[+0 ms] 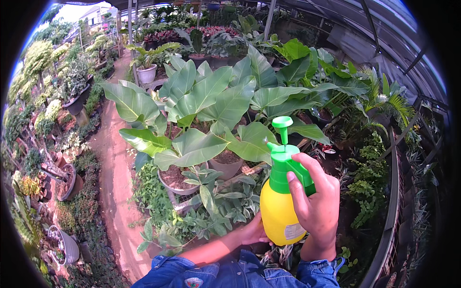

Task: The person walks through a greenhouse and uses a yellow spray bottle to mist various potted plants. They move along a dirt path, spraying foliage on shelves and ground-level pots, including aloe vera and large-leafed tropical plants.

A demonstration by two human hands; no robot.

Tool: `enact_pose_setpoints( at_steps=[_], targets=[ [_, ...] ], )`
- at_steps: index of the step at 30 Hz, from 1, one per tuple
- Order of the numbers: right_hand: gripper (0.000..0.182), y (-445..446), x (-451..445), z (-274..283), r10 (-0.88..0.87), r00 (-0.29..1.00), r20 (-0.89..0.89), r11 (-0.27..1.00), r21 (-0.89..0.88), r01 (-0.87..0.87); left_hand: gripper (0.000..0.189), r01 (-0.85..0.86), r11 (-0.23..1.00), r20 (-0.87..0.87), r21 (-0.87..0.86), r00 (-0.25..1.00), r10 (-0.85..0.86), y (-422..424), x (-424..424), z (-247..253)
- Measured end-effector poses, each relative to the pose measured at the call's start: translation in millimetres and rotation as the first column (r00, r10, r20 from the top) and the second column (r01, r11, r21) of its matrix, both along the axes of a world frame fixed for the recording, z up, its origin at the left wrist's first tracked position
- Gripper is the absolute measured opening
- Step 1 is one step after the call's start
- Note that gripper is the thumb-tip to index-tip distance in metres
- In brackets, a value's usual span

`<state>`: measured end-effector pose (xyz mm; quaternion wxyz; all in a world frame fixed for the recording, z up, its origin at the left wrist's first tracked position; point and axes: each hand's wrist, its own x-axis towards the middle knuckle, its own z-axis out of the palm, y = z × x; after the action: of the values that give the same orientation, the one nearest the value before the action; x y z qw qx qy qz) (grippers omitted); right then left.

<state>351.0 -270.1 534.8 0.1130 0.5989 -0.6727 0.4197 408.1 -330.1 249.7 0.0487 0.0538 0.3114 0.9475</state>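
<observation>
A yellow pump pressure sprayer [279, 212] with a green top stands nearly upright in front of my chest. My right hand [320, 201] grips its green handle [300, 172], thumb and index finger near the top. The green pump knob [282, 122] is raised on its rod, and the nozzle [271, 145] points left towards broad leaves. My left hand [255, 230] holds the lower side of the yellow bottle, its fingers partly hidden behind it. A label with print sits low on the bottle. Large-leaved potted plants [196, 147] grow just beyond the sprayer.
Below the big leaves, a grey pot [178, 185] rests on a wire-mesh stand [183, 205]. A dirt path [117, 180] runs along the left, with potted shrubs beyond it. A metal rail [390, 212] curves along the right. A white pot [147, 74] stands farther back.
</observation>
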Motion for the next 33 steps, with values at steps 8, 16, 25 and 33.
enact_pose_setpoints(
  at_steps=[8,16,25,33],
  targets=[
    [0.035,44.9,-0.1,-21.4,-0.126,0.987,0.104,0.989,-0.062,0.133,0.085,0.125,0.845,0.173,-0.520,0.984,-0.039,-16.5,28.0,23.4],
    [0.040,97.9,-25.1,-134.8,-0.100,0.677,0.729,0.991,0.131,0.005,0.036,-0.595,0.204,-0.396,-0.777,0.714,0.577,-46.9,55.7,127.1],
    [0.055,100.3,-5.9,-298.4,-0.150,0.415,0.897,0.967,0.221,-0.127,0.039,-0.137,-0.388,-0.303,-0.911,0.861,0.409,-25.7,-22.3,62.1],
    [0.047,94.5,57.2,-400.7,-0.110,0.095,0.989,0.942,0.135,-0.309,0.039,0.001,-0.442,-0.249,-0.897,0.826,0.507,-16.8,7.8,-27.8]
  ],
)
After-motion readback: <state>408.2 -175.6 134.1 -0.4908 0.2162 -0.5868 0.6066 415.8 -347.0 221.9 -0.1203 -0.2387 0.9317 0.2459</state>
